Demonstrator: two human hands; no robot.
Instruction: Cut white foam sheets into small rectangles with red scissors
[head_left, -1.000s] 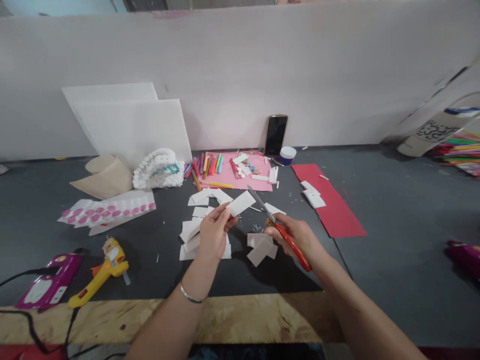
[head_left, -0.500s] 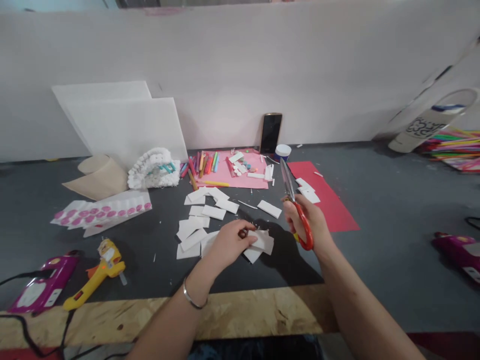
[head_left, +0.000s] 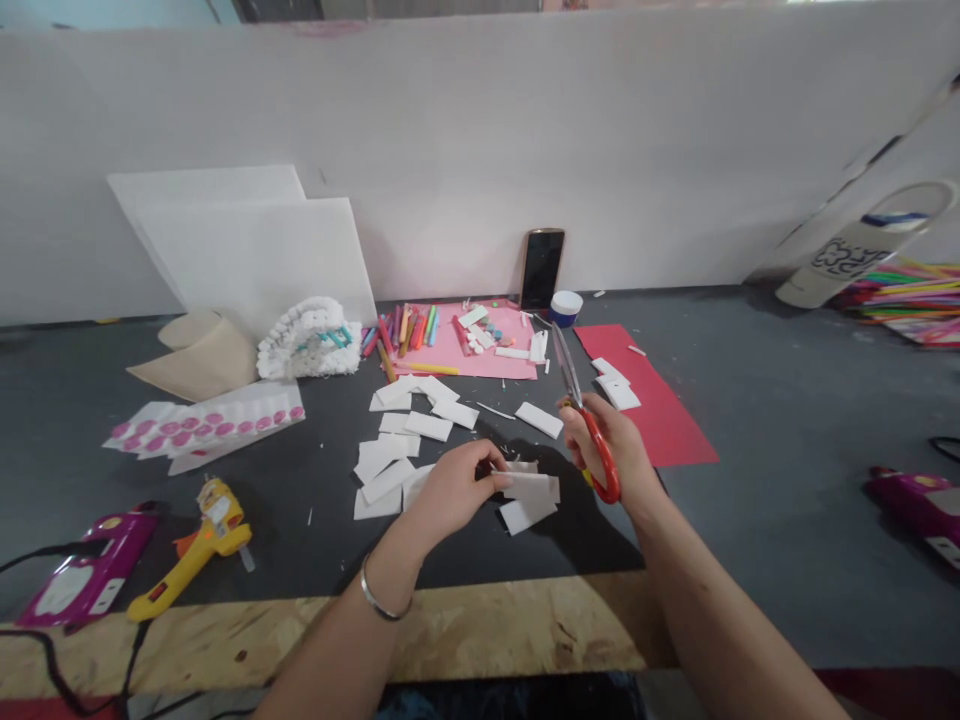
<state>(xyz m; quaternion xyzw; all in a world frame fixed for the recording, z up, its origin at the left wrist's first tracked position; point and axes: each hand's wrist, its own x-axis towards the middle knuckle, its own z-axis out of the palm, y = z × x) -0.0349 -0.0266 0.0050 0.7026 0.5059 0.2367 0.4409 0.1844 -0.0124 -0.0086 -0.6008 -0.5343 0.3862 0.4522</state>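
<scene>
My left hand (head_left: 459,487) pinches a white foam strip (head_left: 529,487) between thumb and fingers, just above the dark table. Below that strip lies another white rectangle (head_left: 528,515). In my right hand (head_left: 616,445) is a pair of scissors (head_left: 604,468) with red handles, fingers wrapped round them. The blades point away and up and look nearly closed. Left of my left hand, several white rectangles (head_left: 390,480) lie in a loose, overlapping spread. A single white piece (head_left: 539,419) rests between the spread and the scissors.
Pink sheet (head_left: 487,365) with markers (head_left: 416,330) and scraps lies behind. Red sheet (head_left: 667,420) is at right. A phone (head_left: 542,268) leans on the wall beside a small jar (head_left: 565,307). A yellow glue gun (head_left: 191,555) sits at left near a purple corded device (head_left: 90,570).
The strip in my left hand has turned and now sits more level. The white piece below it has shifted right and shows more. The scissors have moved slightly left.
</scene>
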